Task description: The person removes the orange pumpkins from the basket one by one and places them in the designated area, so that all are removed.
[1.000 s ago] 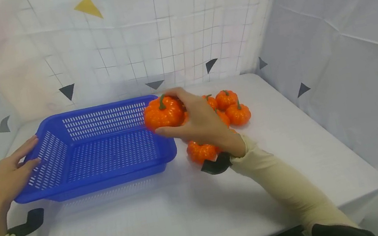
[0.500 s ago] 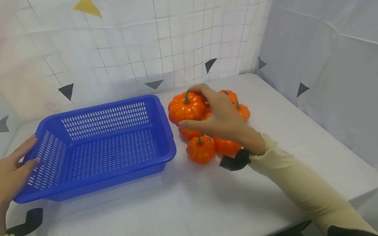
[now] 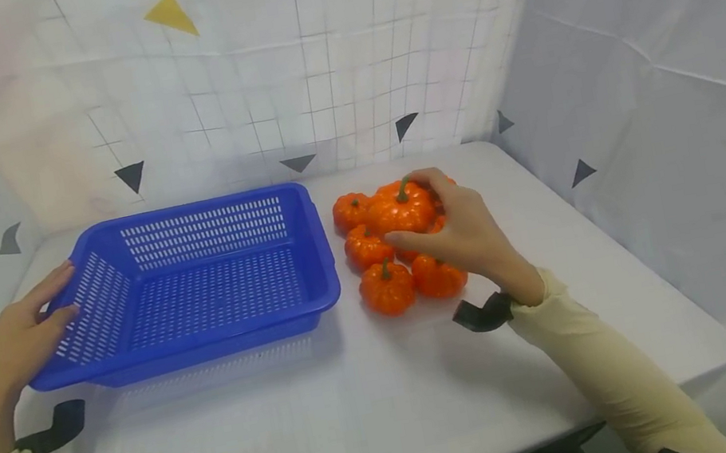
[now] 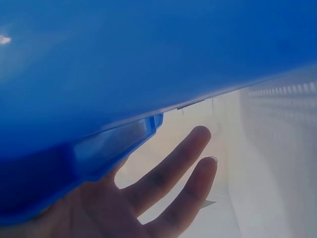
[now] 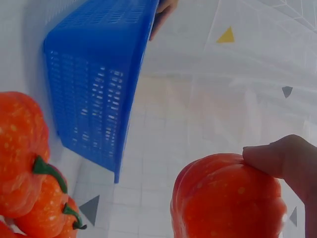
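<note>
My right hand holds a small orange toy pumpkin with a green stem, thumb on its near side and fingers behind it. In the right wrist view this pumpkin hangs apart from the others, the thumb pressing its top edge. Below it several more orange pumpkins lie grouped on the white table, partly hidden by the hand. My left hand grips the left rim of a blue plastic basket. From the left wrist, two fingers show stretched out beneath the basket's rim.
The basket's slotted inside holds nothing visible. White table surface extends in front of the basket and to the right of the pumpkins. White sheets with a grid and coloured triangles stand behind and at the sides.
My right hand has carried the pumpkin rightward from the basket's right edge to over the pumpkin group. The pumpkins at the group's left now show. My left hand and the basket have stayed put.
</note>
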`<state>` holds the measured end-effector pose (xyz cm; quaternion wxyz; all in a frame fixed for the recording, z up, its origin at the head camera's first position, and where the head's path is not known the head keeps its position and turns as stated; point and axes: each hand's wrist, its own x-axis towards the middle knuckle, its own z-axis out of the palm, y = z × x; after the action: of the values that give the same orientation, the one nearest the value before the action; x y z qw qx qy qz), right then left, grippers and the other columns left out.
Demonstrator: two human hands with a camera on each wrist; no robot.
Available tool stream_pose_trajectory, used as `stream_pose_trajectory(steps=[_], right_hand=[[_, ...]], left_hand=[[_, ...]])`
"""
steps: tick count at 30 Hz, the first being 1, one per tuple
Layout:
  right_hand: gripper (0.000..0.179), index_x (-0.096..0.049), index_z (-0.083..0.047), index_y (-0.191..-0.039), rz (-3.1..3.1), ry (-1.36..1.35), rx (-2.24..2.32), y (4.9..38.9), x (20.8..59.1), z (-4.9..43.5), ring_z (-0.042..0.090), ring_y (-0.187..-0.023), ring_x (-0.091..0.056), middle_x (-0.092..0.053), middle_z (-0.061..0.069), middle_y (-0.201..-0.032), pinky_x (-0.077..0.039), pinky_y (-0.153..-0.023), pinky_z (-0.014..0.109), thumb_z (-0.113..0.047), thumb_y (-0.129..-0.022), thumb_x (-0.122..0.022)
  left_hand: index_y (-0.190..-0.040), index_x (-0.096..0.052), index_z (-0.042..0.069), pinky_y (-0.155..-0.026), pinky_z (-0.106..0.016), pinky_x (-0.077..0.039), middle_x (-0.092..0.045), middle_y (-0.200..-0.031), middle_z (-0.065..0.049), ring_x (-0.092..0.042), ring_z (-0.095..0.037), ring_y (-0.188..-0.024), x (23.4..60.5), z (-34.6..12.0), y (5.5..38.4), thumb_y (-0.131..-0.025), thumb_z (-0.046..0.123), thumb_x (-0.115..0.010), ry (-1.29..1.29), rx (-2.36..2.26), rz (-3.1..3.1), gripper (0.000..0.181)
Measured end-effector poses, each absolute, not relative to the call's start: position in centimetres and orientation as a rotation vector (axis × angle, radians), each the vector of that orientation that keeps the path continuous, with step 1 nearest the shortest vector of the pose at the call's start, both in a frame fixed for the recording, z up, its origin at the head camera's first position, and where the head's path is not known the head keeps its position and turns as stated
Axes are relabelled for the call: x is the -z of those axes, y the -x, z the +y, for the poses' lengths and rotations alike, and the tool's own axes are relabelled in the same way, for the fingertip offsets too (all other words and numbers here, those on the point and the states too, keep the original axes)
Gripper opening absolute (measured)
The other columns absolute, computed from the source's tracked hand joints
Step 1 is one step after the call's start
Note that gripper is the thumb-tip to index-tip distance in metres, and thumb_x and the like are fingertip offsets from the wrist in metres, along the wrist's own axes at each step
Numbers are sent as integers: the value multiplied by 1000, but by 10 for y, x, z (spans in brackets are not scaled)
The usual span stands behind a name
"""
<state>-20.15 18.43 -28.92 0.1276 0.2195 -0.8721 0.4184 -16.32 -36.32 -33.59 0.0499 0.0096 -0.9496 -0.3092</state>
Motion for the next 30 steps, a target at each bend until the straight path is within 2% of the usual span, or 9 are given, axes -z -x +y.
stream_pose_trajectory(steps=[10,16,25,30], right_hand=[[74,-50,-6,-146,-2529,-552,-1231,206,306,213,28,-116,-62,-63,10,-134,-56,-98,49,-33,-87,-86],[75,-49,-4,-145,-2565,-448,-1212,207,316,229,31,-116,-60,-61,14,-135,-53,-101,51,-36,-88,-85],[72,-49,-5,-142,-2611,-322,-1185,210,331,243,31,-112,-57,-61,14,-133,-54,-96,49,-36,-88,-84],[72,-47,-5,-143,-2639,-247,-1200,212,336,250,32,-116,-56,-59,15,-135,-52,-100,51,-35,-88,-83]], left_hand=[[-165,-10,5,-106,-84,-14,-4,-166,-31,-12,-68,-142,332,-361,164,-110,15,-35,-19,923,-2892,62],[-165,-9,6,-106,-83,-13,-5,-166,-31,-10,-67,-143,331,-361,164,-110,16,-35,-20,898,-2908,62],[-165,-9,5,-107,-83,-12,-4,-165,-32,-9,-66,-143,332,-361,163,-110,16,-35,-21,904,-2910,62],[-165,-9,4,-106,-84,-14,-4,-165,-32,-11,-68,-142,332,-361,162,-110,16,-35,-32,903,-2912,62]])
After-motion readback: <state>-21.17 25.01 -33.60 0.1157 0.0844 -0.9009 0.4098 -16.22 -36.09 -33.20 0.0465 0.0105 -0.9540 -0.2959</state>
